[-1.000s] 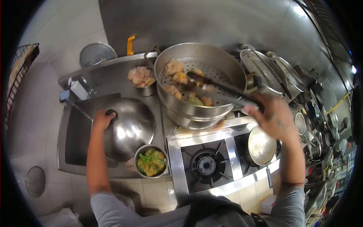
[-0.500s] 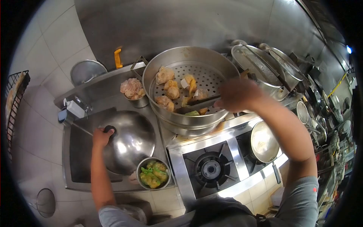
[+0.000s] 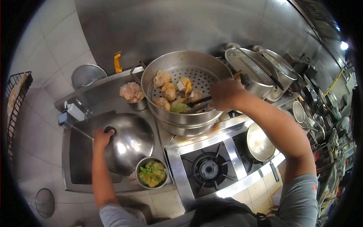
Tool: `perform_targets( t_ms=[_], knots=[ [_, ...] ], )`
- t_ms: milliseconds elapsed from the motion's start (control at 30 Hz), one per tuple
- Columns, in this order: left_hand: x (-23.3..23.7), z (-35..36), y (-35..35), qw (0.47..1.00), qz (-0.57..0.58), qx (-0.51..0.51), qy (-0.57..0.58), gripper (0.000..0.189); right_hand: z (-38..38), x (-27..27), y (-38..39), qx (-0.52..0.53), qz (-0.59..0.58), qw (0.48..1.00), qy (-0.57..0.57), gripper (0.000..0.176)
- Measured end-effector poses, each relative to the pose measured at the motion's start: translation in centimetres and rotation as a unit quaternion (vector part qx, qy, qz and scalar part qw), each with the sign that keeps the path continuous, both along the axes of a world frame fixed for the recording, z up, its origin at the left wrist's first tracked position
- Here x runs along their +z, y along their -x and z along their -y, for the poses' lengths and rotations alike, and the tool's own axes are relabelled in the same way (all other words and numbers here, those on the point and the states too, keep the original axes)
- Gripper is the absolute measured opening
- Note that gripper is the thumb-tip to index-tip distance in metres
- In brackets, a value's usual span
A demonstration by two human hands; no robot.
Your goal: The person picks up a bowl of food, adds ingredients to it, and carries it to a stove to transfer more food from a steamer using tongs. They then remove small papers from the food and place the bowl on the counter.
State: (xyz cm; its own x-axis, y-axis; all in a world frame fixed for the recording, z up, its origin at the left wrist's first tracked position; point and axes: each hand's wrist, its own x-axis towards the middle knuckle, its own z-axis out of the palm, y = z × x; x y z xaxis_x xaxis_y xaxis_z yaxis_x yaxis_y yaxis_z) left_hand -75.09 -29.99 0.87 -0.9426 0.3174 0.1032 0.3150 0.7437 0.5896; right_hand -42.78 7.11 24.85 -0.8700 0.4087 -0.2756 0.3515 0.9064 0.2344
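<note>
My left hand (image 3: 101,137) is closed around the black knob (image 3: 109,129) of a large domed steel lid (image 3: 132,145) lying over the sink counter. My right hand (image 3: 227,94) grips a pair of tongs (image 3: 199,107) that reach down into a big steamer pot (image 3: 185,120). At their tips, by the near wall of the pot, is a pale green bundle (image 3: 179,106). Several tan and orange food bundles (image 3: 162,78) lie on the perforated steamer floor (image 3: 202,80), left of the tongs.
A steel bowl of green and yellow food (image 3: 152,174) stands near the lid's front edge. Pinkish pieces (image 3: 131,92) heap over a small container left of the steamer. A gas burner (image 3: 209,170), a frying pan (image 3: 261,140) and lidded pots (image 3: 251,68) are to the right.
The tongs and my right hand have shifted slightly left, and more of the green bundle shows at the tips. My left hand stays on the lid knob.
</note>
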Motion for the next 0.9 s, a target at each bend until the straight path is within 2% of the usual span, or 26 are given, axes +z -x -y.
perform_targets(
  t_ms=[33,67,133,333,467,533,600,667,733,767,800,833,867,900],
  knots=[
    [0.6,-0.1,-0.3,0.999,0.046,0.005,0.016,0.043,0.2,-0.3,-0.2,-0.015,-0.019,1.0,-0.019,0.041],
    [0.0,0.1,0.1,0.999,0.043,0.006,0.014,0.043,0.0,-0.5,-0.5,-0.015,-0.022,0.999,-0.021,0.041],
    [-1.9,0.6,1.2,0.999,-0.028,0.003,-0.021,0.043,-0.9,-0.8,-1.6,-0.015,-0.069,0.998,-0.005,0.039],
    [-0.1,-0.1,-0.1,0.998,-0.047,0.002,0.038,0.047,-1.7,0.9,-4.8,-0.053,-0.147,0.987,-0.026,0.039],
    [0.1,-0.2,0.0,0.999,-0.007,0.009,0.048,0.05,-2.7,3.1,-7.0,-0.014,-0.166,0.985,-0.053,0.038],
    [0.1,-0.1,0.1,0.993,-0.034,0.003,0.114,0.053,-2.0,5.2,-8.0,-0.069,-0.181,0.98,-0.048,0.039],
    [0.5,-0.3,-0.6,0.992,-0.047,0.005,0.116,0.055,-1.8,6.6,-9.0,-0.061,-0.178,0.981,-0.051,0.04],
    [-0.3,-0.1,0.1,0.992,-0.057,-0.001,0.111,0.06,-1.2,7.5,-10.2,-0.057,-0.276,0.956,-0.083,0.042],
    [-0.7,0.3,0.5,0.994,-0.063,-0.022,0.089,0.064,-1.2,7.9,-11.1,-0.008,-0.323,0.942,-0.095,0.046],
    [-0.1,0.1,-0.2,0.994,-0.069,-0.038,0.076,0.066,0.0,8.4,-11.4,-0.006,-0.334,0.94,-0.072,0.047],
    [-0.4,0.1,0.5,0.992,-0.04,-0.022,0.12,0.069,1.2,8.5,-11.6,-0.005,-0.338,0.94,-0.042,0.048],
    [-3.5,1.1,3.4,0.992,-0.05,-0.025,0.112,0.069,1.5,7.6,-11.6,0.03,-0.348,0.937,-0.021,0.048],
    [-1.7,0.4,1.9,0.989,-0.024,0.017,0.142,0.068,1.7,6.7,-11.6,0.061,-0.362,0.93,-0.003,0.047],
    [-1.3,0.4,1.6,0.99,-0.031,0.007,0.138,0.067,3.1,5.9,-11.7,0.062,-0.363,0.929,0.031,0.046]
  ],
)
